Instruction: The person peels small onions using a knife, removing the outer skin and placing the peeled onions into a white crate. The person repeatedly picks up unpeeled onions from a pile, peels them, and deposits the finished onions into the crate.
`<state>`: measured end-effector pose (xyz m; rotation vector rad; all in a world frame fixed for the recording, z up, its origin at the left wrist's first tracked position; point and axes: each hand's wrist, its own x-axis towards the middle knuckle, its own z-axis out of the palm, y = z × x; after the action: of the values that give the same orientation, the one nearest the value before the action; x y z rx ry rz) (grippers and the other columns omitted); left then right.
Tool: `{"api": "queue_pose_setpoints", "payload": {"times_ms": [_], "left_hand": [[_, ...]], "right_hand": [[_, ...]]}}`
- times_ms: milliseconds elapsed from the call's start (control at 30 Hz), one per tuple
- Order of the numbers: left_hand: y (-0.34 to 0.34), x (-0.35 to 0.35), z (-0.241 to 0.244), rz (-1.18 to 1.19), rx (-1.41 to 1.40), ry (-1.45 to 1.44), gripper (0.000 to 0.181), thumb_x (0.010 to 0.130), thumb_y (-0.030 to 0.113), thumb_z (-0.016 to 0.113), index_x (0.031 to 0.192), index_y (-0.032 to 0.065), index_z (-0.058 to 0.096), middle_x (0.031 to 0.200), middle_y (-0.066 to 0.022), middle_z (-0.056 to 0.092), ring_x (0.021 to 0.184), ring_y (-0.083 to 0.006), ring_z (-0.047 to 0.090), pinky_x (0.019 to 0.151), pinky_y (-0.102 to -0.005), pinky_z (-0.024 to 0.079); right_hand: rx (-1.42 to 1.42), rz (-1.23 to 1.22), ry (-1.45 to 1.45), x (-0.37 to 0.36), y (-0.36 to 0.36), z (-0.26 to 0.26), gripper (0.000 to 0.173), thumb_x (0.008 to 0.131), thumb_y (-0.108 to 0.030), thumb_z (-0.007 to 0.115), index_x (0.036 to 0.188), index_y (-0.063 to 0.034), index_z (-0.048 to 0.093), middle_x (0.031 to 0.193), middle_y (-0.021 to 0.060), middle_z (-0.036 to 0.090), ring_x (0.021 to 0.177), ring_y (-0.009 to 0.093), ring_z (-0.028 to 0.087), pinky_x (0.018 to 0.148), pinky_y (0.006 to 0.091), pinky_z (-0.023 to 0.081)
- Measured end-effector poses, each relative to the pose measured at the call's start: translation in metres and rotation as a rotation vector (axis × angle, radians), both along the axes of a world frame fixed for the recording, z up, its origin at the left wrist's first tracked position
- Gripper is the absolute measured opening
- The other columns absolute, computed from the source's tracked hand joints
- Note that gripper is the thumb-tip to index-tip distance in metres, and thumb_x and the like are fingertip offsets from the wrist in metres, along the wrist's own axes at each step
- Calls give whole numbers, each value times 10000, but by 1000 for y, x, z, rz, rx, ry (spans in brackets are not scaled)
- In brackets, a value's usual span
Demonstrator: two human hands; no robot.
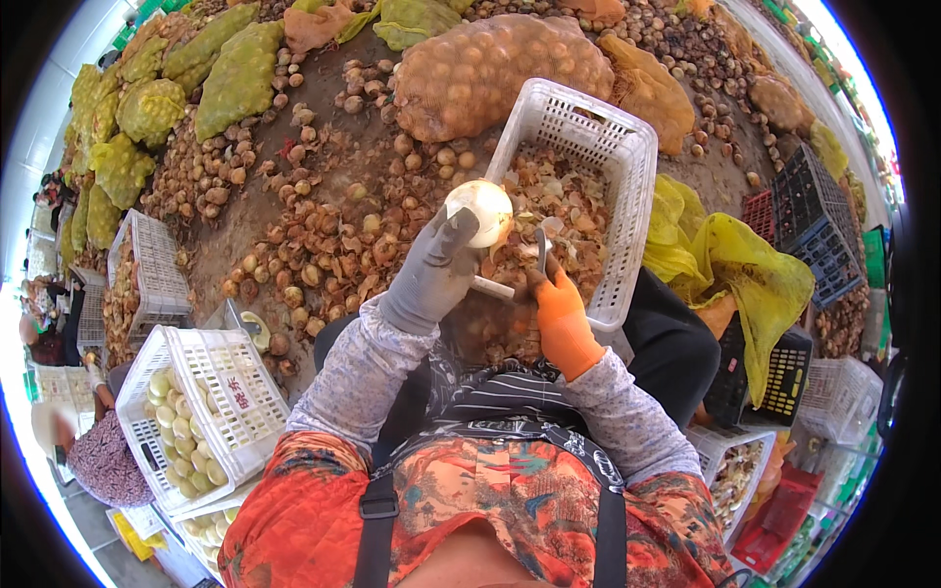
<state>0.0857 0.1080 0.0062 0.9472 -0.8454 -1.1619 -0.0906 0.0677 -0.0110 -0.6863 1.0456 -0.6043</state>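
My left hand (434, 275), in a grey work glove, grips a pale onion (481, 213) whose outer skin is largely off. In an orange glove, my right hand (562, 316) is closed around a small knife (542, 250), its curved blade pointing up beside the onion. Both hands are over the near left side of a white plastic crate (639, 176), tilted before me. Loose onion skins (566, 195) fill much of its inside. The knife's handle is mostly hidden by my right fingers.
Unpeeled onions (316, 272) litter the ground at left. An orange mesh sack of onions (500, 73) lies beyond the crate. Peeled onions (184, 426) fill a white crate (242, 389) at my left, near another person (106, 456). A yellow mesh bag (750, 272) drapes over crates at right.
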Motion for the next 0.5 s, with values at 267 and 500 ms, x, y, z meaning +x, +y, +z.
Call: {"api": "queue_pose_setpoints", "payload": {"times_ms": [267, 500], "left_hand": [[-3, -5, -9, 35, -70, 18, 466, 1032, 291, 542, 1383, -2, 447, 1206, -70, 586, 1024, -115, 568, 873, -208, 459], [-1, -23, 15, 97, 8, 257, 577, 972, 385, 629, 1373, 13, 445, 1213, -87, 591, 1097, -157, 570, 944, -287, 466]], "right_hand": [[-1003, 306, 431, 12, 23, 31, 754, 938, -143, 537, 1573, -94, 132, 876, 212, 654, 687, 363, 633, 620, 433, 503], [-867, 370, 618, 28, 16, 40, 678, 971, -156, 506, 1567, -126, 185, 1005, 315, 647, 835, 492, 646, 702, 492, 514]]}}
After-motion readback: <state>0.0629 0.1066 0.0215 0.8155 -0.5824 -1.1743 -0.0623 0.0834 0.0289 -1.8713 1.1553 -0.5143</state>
